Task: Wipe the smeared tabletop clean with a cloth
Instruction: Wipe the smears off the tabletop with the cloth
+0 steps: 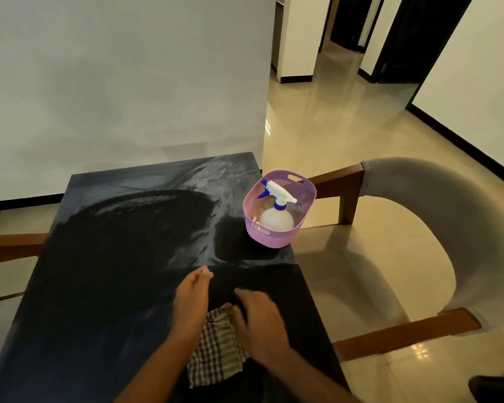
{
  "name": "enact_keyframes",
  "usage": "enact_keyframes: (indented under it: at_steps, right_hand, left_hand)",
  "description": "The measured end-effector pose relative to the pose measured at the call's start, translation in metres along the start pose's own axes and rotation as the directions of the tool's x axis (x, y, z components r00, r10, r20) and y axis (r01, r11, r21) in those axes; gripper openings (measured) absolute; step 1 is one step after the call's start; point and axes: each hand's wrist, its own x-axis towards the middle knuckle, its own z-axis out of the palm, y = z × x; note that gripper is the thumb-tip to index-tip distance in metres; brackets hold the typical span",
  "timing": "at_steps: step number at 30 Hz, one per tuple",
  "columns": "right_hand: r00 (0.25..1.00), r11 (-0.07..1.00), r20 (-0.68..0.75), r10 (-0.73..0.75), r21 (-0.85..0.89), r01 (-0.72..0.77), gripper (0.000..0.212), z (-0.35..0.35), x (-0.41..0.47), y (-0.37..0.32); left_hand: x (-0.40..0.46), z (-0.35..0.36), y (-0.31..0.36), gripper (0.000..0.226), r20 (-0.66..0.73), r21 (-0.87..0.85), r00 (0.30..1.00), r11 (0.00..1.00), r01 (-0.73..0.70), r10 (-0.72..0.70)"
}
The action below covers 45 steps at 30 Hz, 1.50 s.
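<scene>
Your checked cloth [216, 347] lies crumpled at the near edge of the dark tabletop [105, 271], its long axis running from you toward the far side. Your right hand [259, 321] grips its right side; your left hand [191, 301] hovers beside it, fingers loosely extended. Pale smears streak the far half near the purple basket [277, 237].

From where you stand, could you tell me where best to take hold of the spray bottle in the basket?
Probably by the blue collar under the white trigger head of the spray bottle, coming from above. It stands upright inside the purple basket, whose walls hide the round body, so only the top is free.
</scene>
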Motion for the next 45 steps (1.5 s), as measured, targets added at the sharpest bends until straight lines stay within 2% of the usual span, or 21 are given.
enact_keyframes:
  at_steps: [2,3,5,6,7,9,11,14,19,27,33,37,42,45]
  right_hand:
    - [0.974,0.988,-0.165,0.154,0.055,-0.146,0.032,-0.037,0.027,0.025]
    - [0.947,0.962,-0.182,0.264,0.116,-0.246,0.024,-0.060,0.045,0.040]
    - [0.888,0.871,-0.033,0.459,0.216,-0.442,0.017,-0.104,0.082,0.068]
    - [0.872,0.858,-0.016,0.490,0.189,-0.479,0.022,-0.122,0.098,0.079]
    - [0.857,0.856,-0.092,0.507,0.170,-0.488,0.029,-0.136,0.113,0.090]
    - [0.789,0.861,-0.347,0.507,0.250,-0.444,0.037,-0.155,0.136,0.103]
    - [0.757,0.858,-0.409,0.510,0.302,-0.415,0.044,-0.168,0.158,0.112]
    - [0.790,0.854,-0.331,0.516,0.260,-0.450,0.052,-0.186,0.190,0.124]
    - [0.880,0.905,-0.219,0.422,0.163,-0.394,0.041,-0.200,0.226,0.133]
    - [0.900,0.900,-0.064,0.432,0.099,-0.425,0.030,-0.195,0.248,0.133]
    - [0.905,0.910,-0.114,0.409,0.122,-0.396,0.024,-0.187,0.244,0.128]
    - [0.905,0.920,-0.179,0.385,0.155,-0.360,0.022,-0.187,0.237,0.120]
    - [0.915,0.938,-0.221,0.337,0.167,-0.305,0.022,-0.188,0.230,0.092]
    - [0.931,0.947,-0.198,0.307,0.164,-0.278,0.020,-0.182,0.224,0.064]
  left_hand:
    - [0.008,0.021,0.015,0.021,0.024,-0.064,0.999,0.997,0.034,-0.033]
    - [0.011,0.030,0.022,0.018,0.041,-0.072,0.998,0.996,0.048,-0.046]
    - [0.019,0.047,0.036,0.013,0.077,-0.080,0.994,0.993,0.090,-0.083]
    - [0.024,0.055,0.042,0.012,0.091,-0.085,0.990,0.990,0.116,-0.108]
    - [0.030,0.062,0.047,0.011,0.099,-0.091,0.986,0.986,0.143,-0.134]
    - [0.042,0.075,0.057,0.013,0.105,-0.097,0.978,0.977,0.188,-0.178]
    - [0.054,0.087,0.066,0.029,0.115,-0.098,0.969,0.968,0.230,-0.218]
    - [0.066,0.101,0.078,0.042,0.146,-0.077,0.961,0.966,0.247,-0.234]
    - [0.083,0.119,0.086,0.041,0.138,-0.025,0.964,0.972,0.232,-0.226]
    - [0.102,0.129,0.083,0.031,0.075,0.080,0.974,0.975,0.208,-0.214]
    - [0.102,0.136,0.090,0.030,0.042,0.026,0.982,0.982,0.185,-0.186]
    - [0.095,0.132,0.091,0.025,-0.021,0.063,0.989,0.988,0.144,-0.143]
    - [0.085,0.098,0.100,0.021,-0.047,0.029,0.991,0.992,0.125,-0.124]
    - [0.077,0.064,0.107,0.018,-0.049,0.046,0.988,0.988,0.147,-0.145]
